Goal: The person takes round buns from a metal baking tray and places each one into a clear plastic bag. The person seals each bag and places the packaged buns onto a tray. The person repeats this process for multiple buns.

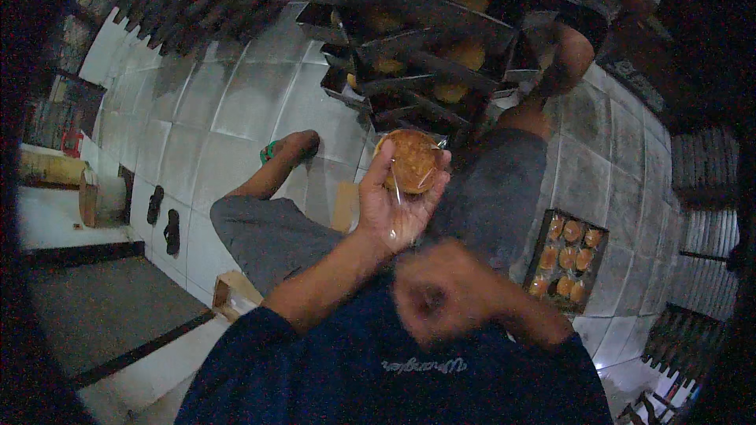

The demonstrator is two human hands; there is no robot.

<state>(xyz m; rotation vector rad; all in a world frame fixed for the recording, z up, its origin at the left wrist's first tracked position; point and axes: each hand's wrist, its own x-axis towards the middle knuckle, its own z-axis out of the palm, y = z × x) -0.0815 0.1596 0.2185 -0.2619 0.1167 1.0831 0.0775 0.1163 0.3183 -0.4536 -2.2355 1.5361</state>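
A round golden-brown bun [412, 160] in a clear plastic bag [397, 186] lies on the upturned palm of my left hand [379, 208]. The thumb and fingers curl around its sides. The lower part of the bag trails over the palm toward the wrist. Nearer my chest, my right hand [440, 295] is blurred by motion, its fingers bent. Whether it pinches anything is unclear. The two hands appear close together, the right one below the left in the picture.
Dark metal trays [407, 79] holding buns are stacked crosswise in front of me. On the tiled floor [236, 106] to my right, a tray [603, 242] holds several wrapped buns. Sandals [171, 231] lie to the left, near a cardboard box [227, 295]. Someone's knee [570, 50] shows beyond the stack.
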